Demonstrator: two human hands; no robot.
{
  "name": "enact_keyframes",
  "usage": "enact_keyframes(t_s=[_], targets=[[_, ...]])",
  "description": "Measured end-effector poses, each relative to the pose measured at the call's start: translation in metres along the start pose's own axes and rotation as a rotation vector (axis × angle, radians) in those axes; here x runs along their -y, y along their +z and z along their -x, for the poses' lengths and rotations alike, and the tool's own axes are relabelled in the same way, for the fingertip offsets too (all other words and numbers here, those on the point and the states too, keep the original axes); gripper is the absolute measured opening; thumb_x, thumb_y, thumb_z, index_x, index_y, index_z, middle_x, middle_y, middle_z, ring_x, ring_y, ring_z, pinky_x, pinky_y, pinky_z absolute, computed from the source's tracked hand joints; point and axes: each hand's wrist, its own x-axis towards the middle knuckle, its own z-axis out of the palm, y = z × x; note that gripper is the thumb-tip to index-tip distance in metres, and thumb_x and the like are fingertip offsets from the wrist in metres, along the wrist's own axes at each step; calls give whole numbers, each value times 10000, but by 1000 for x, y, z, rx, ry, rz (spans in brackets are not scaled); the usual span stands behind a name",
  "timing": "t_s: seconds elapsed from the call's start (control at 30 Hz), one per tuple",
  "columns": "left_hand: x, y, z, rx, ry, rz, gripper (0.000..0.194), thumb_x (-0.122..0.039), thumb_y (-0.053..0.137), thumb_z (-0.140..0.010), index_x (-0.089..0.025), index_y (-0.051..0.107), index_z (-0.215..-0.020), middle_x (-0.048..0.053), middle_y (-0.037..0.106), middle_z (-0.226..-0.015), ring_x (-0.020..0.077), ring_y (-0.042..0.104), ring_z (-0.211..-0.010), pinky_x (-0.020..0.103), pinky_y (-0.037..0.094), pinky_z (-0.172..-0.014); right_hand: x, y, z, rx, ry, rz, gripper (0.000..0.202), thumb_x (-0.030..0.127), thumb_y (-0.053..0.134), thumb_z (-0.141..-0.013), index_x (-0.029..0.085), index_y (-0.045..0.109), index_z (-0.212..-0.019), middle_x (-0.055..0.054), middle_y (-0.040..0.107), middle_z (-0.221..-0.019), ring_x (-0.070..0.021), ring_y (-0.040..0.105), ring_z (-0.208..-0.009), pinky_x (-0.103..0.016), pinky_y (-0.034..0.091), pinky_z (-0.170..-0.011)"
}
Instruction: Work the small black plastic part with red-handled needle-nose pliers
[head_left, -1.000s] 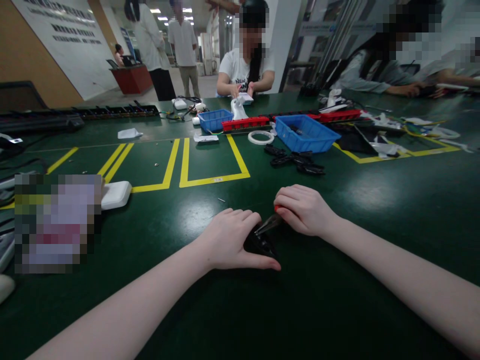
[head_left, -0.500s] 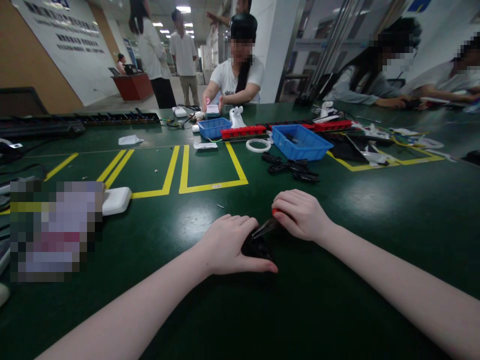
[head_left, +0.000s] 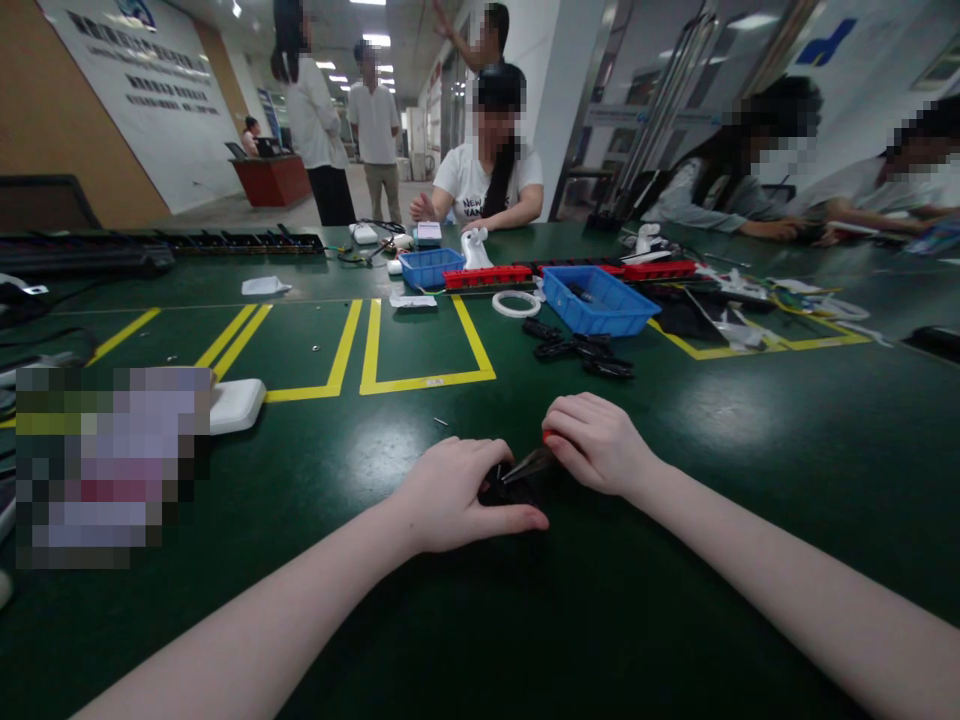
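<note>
My right hand (head_left: 600, 440) is closed around the red-orange handle of a pair of pliers (head_left: 531, 464), whose dark, tapering jaws point left. The tips of the jaws meet a small black part (head_left: 517, 490) low over the table. My left hand (head_left: 465, 495) grips that part from the left, its thumb along the near side and its fingers curled over the far side. Much of the part is hidden, so its exact kind is unclear. Beyond my right hand lie several black pieces (head_left: 581, 348) of similar look.
A blue bin (head_left: 600, 315) and a smaller blue bin (head_left: 431, 270) stand farther back, near red strips (head_left: 487, 277) and a white ring (head_left: 516, 304). A white case (head_left: 238, 405) lies at left. A small metal pin (head_left: 441, 421) rests ahead. Across the table sits a co-worker (head_left: 491, 180).
The view has tilted slightly upward. Both my hands keep nearly the same hold, with the pliers' tips still at the black part. The co-worker opposite has taken their hands off a small white box.
</note>
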Motion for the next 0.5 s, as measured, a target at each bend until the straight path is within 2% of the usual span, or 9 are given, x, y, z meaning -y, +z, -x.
enact_keyframes(t_s=[0.2, 0.5], targets=[[1, 3, 0, 6, 46, -61, 576, -768, 578, -808, -193, 548, -822, -6, 586, -763, 181, 541, -672, 288, 330, -612, -1, 0, 1, -36, 50, 11, 268, 297, 386, -1004, 197, 563, -830, -65, 624, -802, -190, 547, -735, -350, 383, -689], [2, 6, -1, 7, 74, -129, 596, -781, 582, -794, -191, 552, -869, 21, 627, -844, 217, 585, -745, 321, 378, -670, 1, 1, 1, -9, 26, 12, 289, 310, 380, -1012, 195, 561, -818, -58, 616, -791, -185, 552, -734, -341, 385, -688]])
